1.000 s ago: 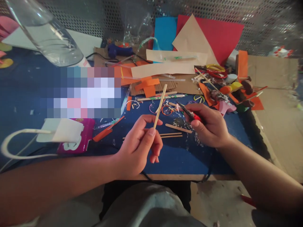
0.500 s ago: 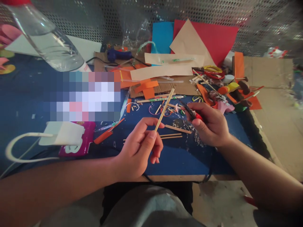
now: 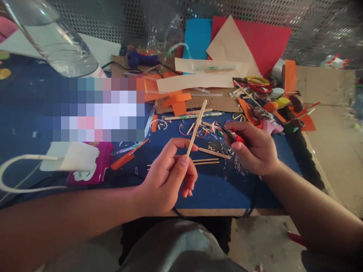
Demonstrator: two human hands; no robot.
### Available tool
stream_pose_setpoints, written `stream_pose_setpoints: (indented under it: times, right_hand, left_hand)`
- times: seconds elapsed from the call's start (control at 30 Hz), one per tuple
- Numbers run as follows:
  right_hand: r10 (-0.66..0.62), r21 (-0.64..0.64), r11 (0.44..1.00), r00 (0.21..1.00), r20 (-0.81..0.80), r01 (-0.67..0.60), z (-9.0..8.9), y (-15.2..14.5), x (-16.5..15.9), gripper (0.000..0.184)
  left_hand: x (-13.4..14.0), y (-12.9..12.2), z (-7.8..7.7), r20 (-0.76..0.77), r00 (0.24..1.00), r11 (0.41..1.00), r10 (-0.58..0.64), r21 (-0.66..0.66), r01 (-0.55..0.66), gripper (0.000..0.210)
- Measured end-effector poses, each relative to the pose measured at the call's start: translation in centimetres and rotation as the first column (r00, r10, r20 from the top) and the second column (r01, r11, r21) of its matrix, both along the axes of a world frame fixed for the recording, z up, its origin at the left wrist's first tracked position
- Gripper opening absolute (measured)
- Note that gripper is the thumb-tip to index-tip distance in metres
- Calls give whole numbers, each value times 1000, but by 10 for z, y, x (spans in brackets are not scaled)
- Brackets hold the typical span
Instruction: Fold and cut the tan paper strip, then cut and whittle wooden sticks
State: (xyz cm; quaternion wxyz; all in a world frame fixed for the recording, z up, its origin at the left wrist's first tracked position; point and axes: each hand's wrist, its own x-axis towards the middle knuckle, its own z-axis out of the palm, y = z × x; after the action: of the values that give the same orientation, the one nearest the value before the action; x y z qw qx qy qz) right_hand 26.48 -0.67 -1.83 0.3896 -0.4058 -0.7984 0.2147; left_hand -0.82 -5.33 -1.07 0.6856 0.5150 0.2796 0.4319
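Note:
My left hand (image 3: pixel 172 173) is closed, pinching the lower end of a pale, thin wooden stick (image 3: pixel 197 126) between thumb and fingers. The stick points up and away, tilted a little right. To the right, my right hand (image 3: pixel 253 149) is closed round a red-and-black hand tool (image 3: pixel 235 136) with a dark pointed tip; the fingers hide part of it, so its exact kind is unclear. The tool's tip stays apart from the stick. Between the hands a flat wooden craft stick (image 3: pixel 214 152) lies on the table, and two thin sticks (image 3: pixel 207 161) lie partly behind my left hand.
White shavings (image 3: pixel 237 160) are scattered on the blue tabletop (image 3: pixel 210 192). Behind lie orange paper pieces (image 3: pixel 179 102), beige paper strips (image 3: pixel 198 81) and scissors (image 3: pixel 256 84). A water bottle (image 3: pixel 62 49) leans at left, above a purple power strip (image 3: pixel 106 158) with a white charger (image 3: pixel 81 155).
The view has shifted slightly, moving the bottle and charger left in the picture. Both hands keep their grips and have barely moved.

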Motion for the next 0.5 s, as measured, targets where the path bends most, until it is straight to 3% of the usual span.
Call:
stream_pose_setpoints:
  times: [0.5]
  right_hand:
    - [16,31,999,1000,25,-17,1,-2,0,36]
  left_hand:
    - [0,-1,-1,29,999,999,-22,-38,23,23]
